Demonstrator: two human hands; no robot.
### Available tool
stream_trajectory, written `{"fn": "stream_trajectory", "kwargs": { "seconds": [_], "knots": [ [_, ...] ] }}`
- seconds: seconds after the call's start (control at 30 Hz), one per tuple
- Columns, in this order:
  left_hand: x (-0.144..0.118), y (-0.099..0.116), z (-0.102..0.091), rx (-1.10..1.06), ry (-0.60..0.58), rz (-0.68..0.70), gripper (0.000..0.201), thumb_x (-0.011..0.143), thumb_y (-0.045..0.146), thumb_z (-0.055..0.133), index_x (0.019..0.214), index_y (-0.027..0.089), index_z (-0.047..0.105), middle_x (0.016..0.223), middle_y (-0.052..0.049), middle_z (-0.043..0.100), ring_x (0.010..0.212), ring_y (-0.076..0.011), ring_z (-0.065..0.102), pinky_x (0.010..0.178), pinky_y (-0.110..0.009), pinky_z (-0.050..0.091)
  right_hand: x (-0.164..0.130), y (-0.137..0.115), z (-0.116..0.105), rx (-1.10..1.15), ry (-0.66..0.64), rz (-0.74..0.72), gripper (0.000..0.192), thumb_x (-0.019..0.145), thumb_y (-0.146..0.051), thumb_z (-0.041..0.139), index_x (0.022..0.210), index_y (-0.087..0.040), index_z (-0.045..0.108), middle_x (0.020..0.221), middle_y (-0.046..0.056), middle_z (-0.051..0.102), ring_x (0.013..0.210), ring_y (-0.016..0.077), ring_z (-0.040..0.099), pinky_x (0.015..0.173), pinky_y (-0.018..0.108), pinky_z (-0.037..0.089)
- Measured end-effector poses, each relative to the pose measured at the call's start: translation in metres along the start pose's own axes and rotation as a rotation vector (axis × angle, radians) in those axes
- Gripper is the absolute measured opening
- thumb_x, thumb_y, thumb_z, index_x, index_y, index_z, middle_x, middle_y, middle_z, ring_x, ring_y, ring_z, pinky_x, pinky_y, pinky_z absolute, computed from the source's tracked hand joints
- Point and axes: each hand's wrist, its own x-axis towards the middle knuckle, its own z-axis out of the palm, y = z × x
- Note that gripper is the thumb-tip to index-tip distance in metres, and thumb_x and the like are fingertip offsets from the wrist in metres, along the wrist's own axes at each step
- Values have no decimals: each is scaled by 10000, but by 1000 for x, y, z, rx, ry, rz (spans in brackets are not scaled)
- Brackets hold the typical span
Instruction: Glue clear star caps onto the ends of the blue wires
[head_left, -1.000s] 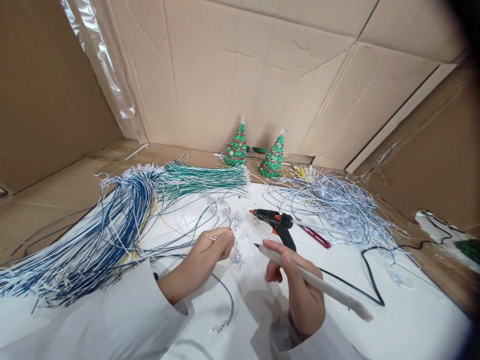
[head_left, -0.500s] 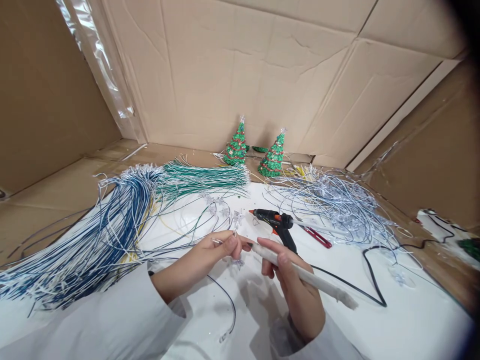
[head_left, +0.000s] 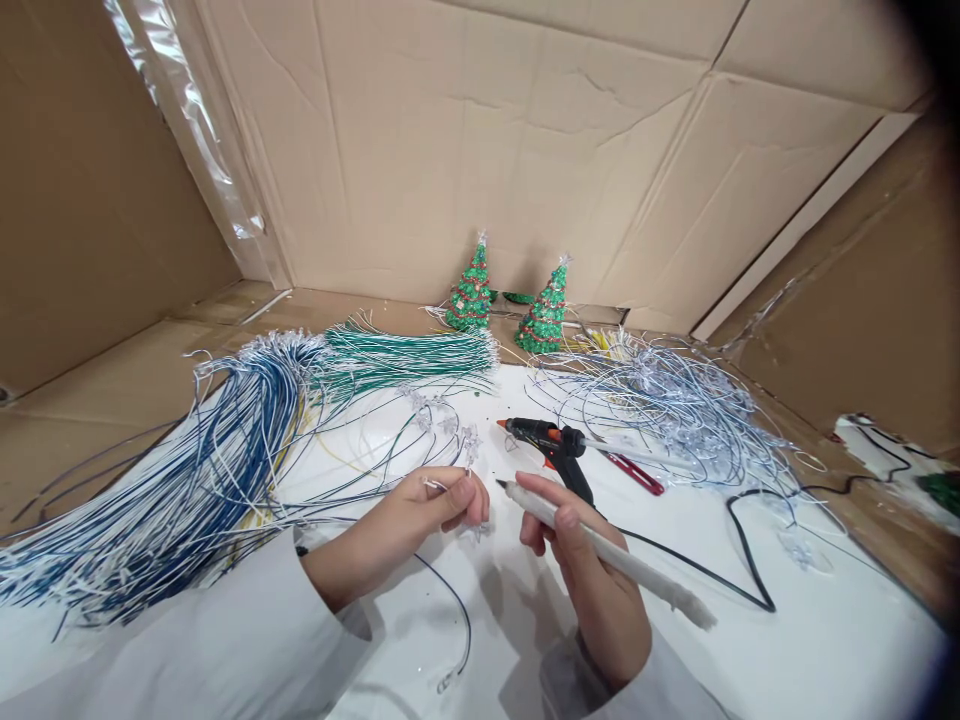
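My left hand (head_left: 420,515) pinches the end of a thin dark wire (head_left: 457,620) with a small clear star piece (head_left: 474,515) at its fingertips. My right hand (head_left: 592,580) grips a long white pen-shaped tool (head_left: 607,553) like a pencil. Its dark tip points left and sits a little apart from the star piece. Both hands hover over the white tabletop (head_left: 787,640), just in front of a black glue gun (head_left: 555,448) with an orange nozzle.
A big bundle of blue and white wires (head_left: 180,480) lies at the left, green wires (head_left: 405,355) behind it, and a tangle of pale wires (head_left: 675,410) at the right. Two small green trees (head_left: 510,300) stand by the cardboard wall. A black cord (head_left: 742,560) crosses the right side.
The tool's tip came up against the piece in my left hand half a second ago and has now drawn slightly back to the right. Both hands otherwise stay in place.
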Motion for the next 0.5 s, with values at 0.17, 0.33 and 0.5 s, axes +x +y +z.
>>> {"fn": "stream_trajectory", "kwargs": {
  "seconds": [0.17,0.33,0.5],
  "knots": [
    [-1,5,-1,-123,-25,-50,375,884,350,438,575,138,456,635,-10,442,617,-124,351,569,-256,230,-6,2,4,-93,268,-306,342,933,-366,398,1240,-265,511,864,29,632,728,148,560,663,301,453],
    [-4,12,-3,-168,-257,-163,388,851,336,467,518,144,418,563,-7,438,567,-118,356,545,-265,213,-5,-1,6,-210,241,-501,303,946,-243,362,1207,-260,515,1014,56,660,840,183,624,740,352,487],
    [-4,11,-4,-169,-383,-224,400,853,406,478,554,143,445,553,3,439,527,-107,331,536,-265,207,5,-6,3,-382,-99,-444,269,803,-111,578,1042,-235,579,1182,70,584,1084,215,551,905,366,442]
  ]
}}
